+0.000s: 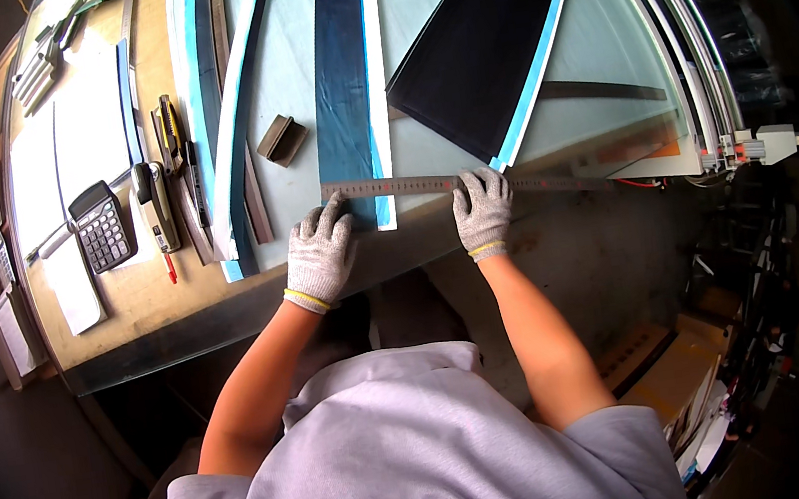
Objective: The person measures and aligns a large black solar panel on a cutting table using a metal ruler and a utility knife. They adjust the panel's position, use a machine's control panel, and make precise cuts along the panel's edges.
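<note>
A long steel ruler (401, 187) lies crosswise over the near end of a dark blue strip (339, 96) with a white and light blue edge. My left hand (319, 252), in a grey knit glove with a yellow cuff, has its fingertips closed at the ruler's left end, beside the strip's left edge. Gloved the same way, my right hand (483, 212) grips the ruler to the right of the strip. The ruler's far end reaches out past that hand. A black sheet stack (484, 46) with a blue and white edge lies at an angle farther right.
A small brown block (282, 141) sits left of the strip, near more long strips (241, 119). Farther left are a yellow utility knife (169, 128), stapler (155, 206), calculator (102, 226) and papers (90, 119). Metal rails (685, 40) border the glass-topped table on the right.
</note>
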The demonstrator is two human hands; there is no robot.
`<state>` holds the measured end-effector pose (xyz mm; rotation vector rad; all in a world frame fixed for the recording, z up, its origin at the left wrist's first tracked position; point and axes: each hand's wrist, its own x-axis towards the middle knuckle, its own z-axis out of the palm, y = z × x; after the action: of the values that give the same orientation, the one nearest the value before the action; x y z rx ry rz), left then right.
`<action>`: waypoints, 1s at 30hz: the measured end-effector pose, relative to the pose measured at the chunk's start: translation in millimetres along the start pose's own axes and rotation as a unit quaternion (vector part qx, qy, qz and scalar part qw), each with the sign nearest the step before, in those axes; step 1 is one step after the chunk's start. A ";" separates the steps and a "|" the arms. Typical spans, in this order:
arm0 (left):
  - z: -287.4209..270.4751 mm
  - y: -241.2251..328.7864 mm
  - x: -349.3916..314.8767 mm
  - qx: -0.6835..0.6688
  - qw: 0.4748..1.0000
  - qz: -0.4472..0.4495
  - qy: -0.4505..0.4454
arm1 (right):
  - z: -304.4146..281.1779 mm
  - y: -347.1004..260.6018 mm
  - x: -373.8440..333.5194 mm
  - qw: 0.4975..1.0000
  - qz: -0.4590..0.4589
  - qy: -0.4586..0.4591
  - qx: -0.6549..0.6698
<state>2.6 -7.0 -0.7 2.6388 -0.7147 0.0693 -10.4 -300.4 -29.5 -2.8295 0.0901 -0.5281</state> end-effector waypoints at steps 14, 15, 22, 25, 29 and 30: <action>-69.1 -66.2 -121.6 0.078 0.972 0.112 -0.190 | 1.1 4.8 -1.7 1.000 -0.004 0.011 0.018; -77.0 -82.8 -129.2 0.096 0.964 0.138 -0.207 | 1.2 4.5 -1.1 1.000 -0.004 0.011 0.019; -89.8 -117.1 -127.4 0.112 0.947 0.183 -0.238 | 1.3 5.0 0.3 1.000 -0.004 0.004 0.010; -86.8 -116.0 -127.7 0.108 0.954 0.192 -0.203 | 0.7 3.9 0.0 1.000 -0.003 0.007 0.012; -84.8 -116.7 -127.8 0.111 0.959 0.198 -0.173 | 1.3 5.0 -1.6 1.000 0.001 0.005 0.008; -84.6 -116.6 -128.6 0.114 0.958 0.195 -0.178 | 1.1 5.0 -2.3 1.000 0.001 0.005 0.007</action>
<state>-46.6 179.1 14.5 2.7116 -1.4217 -0.2315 -12.3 -304.7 -32.7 -2.8127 0.0897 -0.5395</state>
